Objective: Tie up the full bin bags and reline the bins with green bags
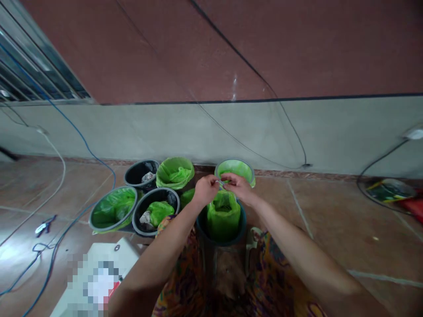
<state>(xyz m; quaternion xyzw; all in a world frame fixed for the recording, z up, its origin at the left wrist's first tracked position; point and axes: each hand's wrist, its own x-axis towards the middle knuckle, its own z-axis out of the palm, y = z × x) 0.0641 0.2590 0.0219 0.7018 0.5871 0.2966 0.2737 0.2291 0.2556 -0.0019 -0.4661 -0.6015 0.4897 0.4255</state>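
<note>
A green plastic bag (224, 222) stands with its mouth open inside a dark round bin (243, 226) between my knees. Above its far edge, my left hand (206, 190) and my right hand (238, 187) meet with fingers pinched together. Both grip a thin pale strip (220, 182) that looks like the upper edge of the bag; whether it is joined to the bag is hard to make out. Behind my right hand is a bin lined in light green (234, 166).
To the left stand several bins: a green-lined one (114, 209), a black-lined one (140, 171), another with a green liner (175, 171), and one holding a crumpled green bag (161, 213). A white box (124, 253) is near my left arm. Blue cable (57, 242) crosses the floor.
</note>
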